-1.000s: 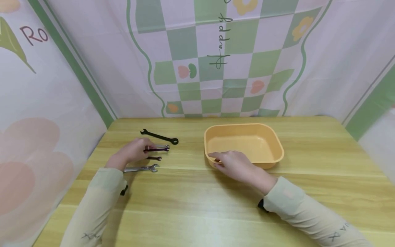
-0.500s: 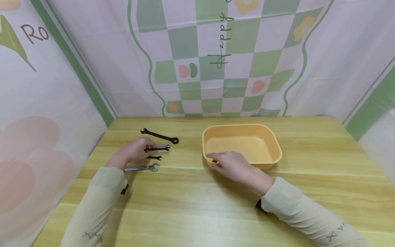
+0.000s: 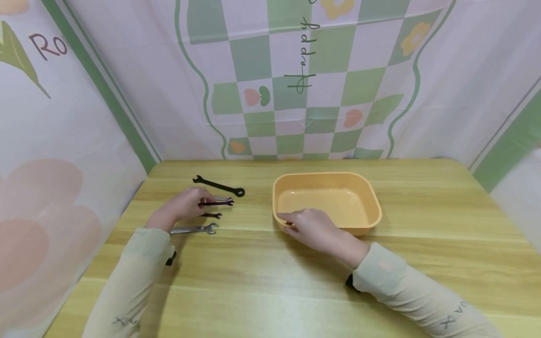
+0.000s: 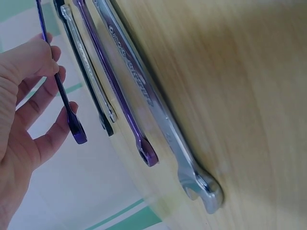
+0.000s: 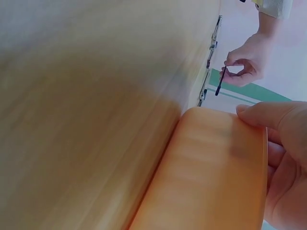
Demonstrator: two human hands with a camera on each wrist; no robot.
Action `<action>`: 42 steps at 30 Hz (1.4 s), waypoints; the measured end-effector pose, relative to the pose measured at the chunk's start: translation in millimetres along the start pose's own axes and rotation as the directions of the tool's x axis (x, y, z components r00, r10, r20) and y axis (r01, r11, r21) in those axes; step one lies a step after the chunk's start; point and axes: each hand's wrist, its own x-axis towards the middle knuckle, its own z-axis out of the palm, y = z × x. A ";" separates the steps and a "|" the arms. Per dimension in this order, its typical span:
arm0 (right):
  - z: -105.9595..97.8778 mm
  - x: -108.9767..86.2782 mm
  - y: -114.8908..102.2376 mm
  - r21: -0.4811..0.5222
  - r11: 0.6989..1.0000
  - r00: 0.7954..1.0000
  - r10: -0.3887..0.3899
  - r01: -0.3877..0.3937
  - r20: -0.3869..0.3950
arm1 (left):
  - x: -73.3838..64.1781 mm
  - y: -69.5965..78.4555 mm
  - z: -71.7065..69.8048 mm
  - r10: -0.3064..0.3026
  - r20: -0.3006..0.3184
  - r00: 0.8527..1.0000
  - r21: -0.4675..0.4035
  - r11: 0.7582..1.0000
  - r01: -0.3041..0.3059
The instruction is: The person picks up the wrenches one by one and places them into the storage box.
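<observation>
My left hand [image 3: 186, 205] pinches a purple wrench [image 4: 61, 91] between thumb and fingers, raised off the table at the left. Below it lies a row of wrenches: a second purple one [image 4: 115, 79], a large silver one [image 4: 160, 117] nearest me, a small silver one [image 4: 88, 64], and a black one [image 3: 217, 186] farthest back. With my right hand [image 3: 313, 228] I grip the near left corner of a yellow-orange plastic basin [image 3: 338, 206]. In the right wrist view the thumb presses the outer wall, and the other fingers are partly hidden behind the rim.
The wood-grain table [image 3: 253, 286] carries everything. A patterned cloth [image 3: 291, 117] hangs along its back edge, and another printed cloth [image 3: 72, 131] stands along the left side. Nothing shows inside the basin.
The basin has slid left and slightly toward me, with my right hand gripping its rim throughout. My left hand and the purple wrench have stayed almost still.
</observation>
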 end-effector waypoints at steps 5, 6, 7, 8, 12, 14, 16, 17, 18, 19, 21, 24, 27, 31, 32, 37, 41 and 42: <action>1.4 0.3 -0.1 -0.004 1.000 0.999 -0.023 0.023 -0.023 | 0.4 0.5 -0.4 0.016 -0.006 1.000 0.007 1.000 -0.016; 1.2 0.3 -0.3 -0.006 1.000 1.000 -0.022 0.022 -0.020 | 0.4 0.7 -0.6 0.017 -0.006 1.000 0.009 1.000 -0.017; 1.2 0.3 -0.4 -0.006 1.000 1.000 -0.018 0.018 -0.016 | 0.5 1.1 -0.7 0.019 -0.006 1.000 0.010 1.000 -0.019; -0.6 0.3 -2.2 0.001 1.000 1.000 -0.005 0.005 -0.005 | 0.7 1.6 -0.9 0.017 -0.005 1.000 0.010 1.000 -0.017; -0.6 0.3 -1.5 0.013 1.000 1.000 0.014 -0.014 0.028 | 2.0 3.7 -1.4 0.004 0.001 1.000 0.000 1.000 -0.004; -0.7 0.2 -0.6 0.024 1.000 0.999 0.018 -0.019 0.045 | 2.9 4.5 -2.0 0.014 0.003 1.000 -0.002 1.000 -0.014; -1.5 0.3 0.4 0.036 0.999 0.998 0.012 -0.014 0.056 | 3.9 5.3 -2.8 0.034 0.001 0.999 -0.004 0.999 -0.034; -2.1 0.2 0.8 0.042 0.999 0.998 0.008 -0.010 0.060 | 4.5 5.9 -3.3 0.046 0.000 0.999 -0.004 0.999 -0.046; -2.8 -0.2 1.1 0.048 0.999 0.998 0.004 -0.007 0.062 | 4.9 6.3 -3.9 0.061 -0.001 0.998 -0.005 0.998 -0.061; -3.6 -0.5 1.6 0.053 0.999 0.998 0.000 -0.003 0.063 | 5.2 7.0 -4.6 0.070 -0.002 0.998 -0.005 0.998 -0.070; -4.9 -1.1 2.8 0.063 0.998 0.998 -0.010 0.006 0.062 | 5.9 8.0 -5.9 0.078 -0.003 0.997 -0.013 0.997 -0.078; -6.8 -2.4 4.5 0.077 0.997 0.998 -0.016 0.011 0.066 | 6.0 9.9 -8.0 0.078 0.004 0.997 -0.016 0.997 -0.078; -9.7 -3.6 5.8 0.094 0.996 0.997 -0.006 -0.002 0.082 | 5.2 11.6 -10.4 0.075 0.008 0.997 -0.017 0.997 -0.075; -14.7 -7.3 8.1 0.108 0.993 0.994 0.029 -0.040 0.103 | 4.7 13.7 -12.2 0.070 0.007 0.998 -0.021 0.997 -0.070; -16.2 -8.5 8.9 0.110 0.993 0.994 0.036 -0.047 0.104 | 4.7 14.5 -12.6 0.064 0.006 0.998 -0.022 0.998 -0.064; -21.1 -14.9 14.6 0.099 0.993 0.994 0.049 -0.059 0.102 | 6.6 20.0 -14.0 0.051 0.003 0.999 -0.006 0.999 -0.051; -23.8 -20.5 20.5 0.086 0.995 0.994 0.049 -0.058 0.100 | 7.9 25.8 -16.3 0.040 0.013 0.999 0.002 0.999 -0.040; -24.6 -22.2 22.4 0.081 0.995 0.994 0.051 -0.060 0.100 | 8.2 26.8 -16.9 0.043 0.015 0.999 0.004 0.999 -0.043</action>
